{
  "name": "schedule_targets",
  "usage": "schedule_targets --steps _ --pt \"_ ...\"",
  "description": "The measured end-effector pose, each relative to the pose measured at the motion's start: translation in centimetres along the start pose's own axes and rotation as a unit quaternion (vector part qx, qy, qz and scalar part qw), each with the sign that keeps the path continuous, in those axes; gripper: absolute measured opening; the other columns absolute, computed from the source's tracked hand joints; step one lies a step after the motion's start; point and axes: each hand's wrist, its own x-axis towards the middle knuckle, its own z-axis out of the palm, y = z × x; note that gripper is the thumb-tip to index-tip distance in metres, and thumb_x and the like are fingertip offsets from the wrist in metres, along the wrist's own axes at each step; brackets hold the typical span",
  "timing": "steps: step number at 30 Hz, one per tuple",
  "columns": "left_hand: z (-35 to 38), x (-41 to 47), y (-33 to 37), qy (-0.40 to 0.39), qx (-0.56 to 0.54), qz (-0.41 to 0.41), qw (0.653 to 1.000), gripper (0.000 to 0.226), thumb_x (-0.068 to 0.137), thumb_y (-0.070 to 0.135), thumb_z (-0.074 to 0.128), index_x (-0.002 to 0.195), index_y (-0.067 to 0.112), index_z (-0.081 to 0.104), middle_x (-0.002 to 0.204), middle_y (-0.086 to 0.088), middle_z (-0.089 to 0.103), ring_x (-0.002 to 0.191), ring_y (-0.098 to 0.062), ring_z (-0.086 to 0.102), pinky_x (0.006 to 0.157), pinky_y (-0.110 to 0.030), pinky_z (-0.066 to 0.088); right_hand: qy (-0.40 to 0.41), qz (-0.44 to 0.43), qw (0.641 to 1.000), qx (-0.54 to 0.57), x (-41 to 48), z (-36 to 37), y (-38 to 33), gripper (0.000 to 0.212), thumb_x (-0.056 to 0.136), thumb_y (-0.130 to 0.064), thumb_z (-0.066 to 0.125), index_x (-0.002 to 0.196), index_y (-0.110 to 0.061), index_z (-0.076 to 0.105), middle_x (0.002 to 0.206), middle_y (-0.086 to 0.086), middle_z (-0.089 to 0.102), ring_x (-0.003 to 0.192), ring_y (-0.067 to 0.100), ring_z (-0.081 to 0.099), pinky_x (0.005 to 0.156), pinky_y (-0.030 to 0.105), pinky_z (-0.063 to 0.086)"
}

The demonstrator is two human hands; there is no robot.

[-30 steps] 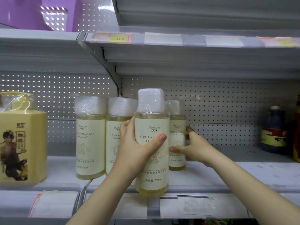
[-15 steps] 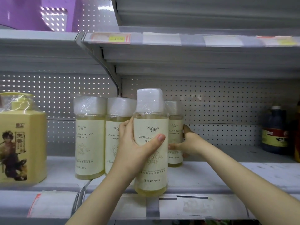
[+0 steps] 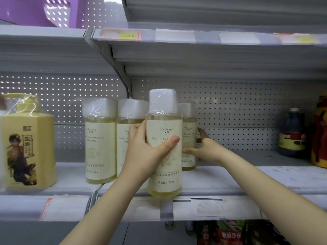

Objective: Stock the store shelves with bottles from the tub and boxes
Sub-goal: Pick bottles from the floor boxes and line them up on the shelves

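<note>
My left hand grips a pale yellow, shrink-wrapped bottle with a cream Camellia label. The bottle stands upright at the front edge of the grey shelf. Behind it and slightly to the right, my right hand holds a matching rear bottle, thumb on its front and fingers round its far side. Two more bottles of the same kind stand side by side to the left.
A big yellow jug stands at the far left of the shelf. At the right stand a dark sauce bottle and a red-yellow container. The upper shelf hangs low overhead, with a purple bin on it. Packets lie below.
My right hand has pushed the rear bottle deeper into the shelf. My left hand and its front bottle have barely moved.
</note>
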Motion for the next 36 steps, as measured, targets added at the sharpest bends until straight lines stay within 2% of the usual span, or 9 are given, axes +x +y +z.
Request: schedule_targets --steps 3,7,13,16,21,27,30,33,36 --pt "-0.1 -0.2 0.2 0.018 0.019 0.001 1.000 0.069 0.047 0.067 0.072 0.109 0.040 0.060 0.106 0.015 0.046 0.097 0.002 0.057 0.089 -0.025 0.051 0.068 -0.006 0.997 -0.023 -1.5 -0.8 0.3 0.088 0.083 -0.050 0.069 0.152 -0.023 0.021 0.146 0.003 0.045 0.127 0.023 0.050 0.103 0.041 0.045" --pt "0.2 -0.2 0.3 0.046 0.031 0.003 0.998 0.071 0.046 0.071 0.069 0.108 0.038 0.063 0.102 0.016 0.047 0.090 0.002 0.058 0.083 -0.024 0.051 0.029 -0.095 0.993 0.060 -5.2 -3.1 -0.3 0.030 0.089 -0.033 0.067 0.119 -0.028 0.061 0.117 -0.006 0.067 0.109 0.012 0.062 0.098 0.041 0.051" --pt "2.1 -0.2 1.6 0.027 0.020 0.015 0.999 0.039 0.066 0.048 0.082 0.097 0.040 0.060 0.102 0.014 0.046 0.083 0.015 0.054 0.064 -0.001 0.042 -0.153 -0.129 0.976 0.089 -9.1 -4.0 -2.3 0.059 0.078 -0.021 0.075 0.131 -0.031 0.051 0.123 -0.008 0.066 0.111 0.008 0.065 0.091 0.024 0.053" --pt "3.3 0.0 2.5 0.019 0.013 0.028 0.999 0.039 0.063 0.050 0.084 0.090 0.045 0.057 0.102 0.015 0.045 0.081 0.021 0.051 0.066 -0.003 0.043 -0.140 -0.130 0.974 0.120 -9.2 -3.5 -2.9 0.059 0.077 -0.013 0.078 0.125 -0.032 0.052 0.120 -0.005 0.067 0.107 0.010 0.067 0.089 0.029 0.056" --pt "4.7 0.3 3.1 0.009 0.062 0.028 0.998 0.069 0.044 0.078 0.066 0.103 0.044 0.061 0.100 0.019 0.046 0.087 0.007 0.057 0.081 -0.027 0.052 -0.079 -0.132 0.975 0.160 -8.3 -3.1 -2.7 0.059 0.071 -0.014 0.084 0.121 -0.032 0.058 0.112 -0.007 0.069 0.099 0.015 0.070 0.078 0.033 0.059" --pt "1.4 1.3 3.8 -0.116 0.113 0.086 0.983 0.079 0.063 0.063 0.067 0.135 0.036 0.048 0.120 0.022 0.053 0.108 0.007 0.052 0.092 -0.017 0.045 -0.039 -0.123 0.979 0.158 -7.2 -3.5 -1.0 0.068 0.068 -0.016 0.087 0.126 -0.029 0.054 0.121 -0.008 0.065 0.099 0.010 0.069 0.075 0.032 0.059" --pt "-0.6 1.7 2.5 -0.097 0.297 0.185 0.932 0.077 0.076 0.052 0.071 0.144 0.033 0.040 0.137 0.018 0.041 0.127 -0.002 0.036 0.109 -0.023 0.032 -0.030 -0.103 0.982 0.157 -6.4 -3.6 0.2 0.064 0.066 -0.019 0.088 0.122 -0.029 0.057 0.120 -0.006 0.067 0.101 0.012 0.069 0.081 0.039 0.060" --pt "-1.5 2.4 0.9 -0.125 0.448 0.225 0.856 0.102 0.073 0.058 0.072 0.153 0.028 0.017 0.161 0.009 0.010 0.148 -0.010 0.008 0.120 -0.033 0.015 -0.044 -0.096 0.986 0.130 -6.0 -3.4 1.0 0.071 0.059 -0.031 0.091 0.122 -0.030 0.059 0.118 -0.010 0.069 0.104 0.012 0.068 0.087 0.045 0.058" --pt "-1.4 2.4 -0.3 -0.111 0.571 0.281 0.763 0.124 0.053 0.065 0.080 0.151 0.009 0.029 0.159 -0.011 0.018 0.146 -0.028 0.021 0.114 -0.045 0.027 -0.050 -0.097 0.986 0.125 -5.4 -3.0 1.4 0.074 0.058 -0.035 0.092 0.124 -0.031 0.059 0.117 -0.012 0.069 0.106 0.012 0.068 0.089 0.046 0.057"
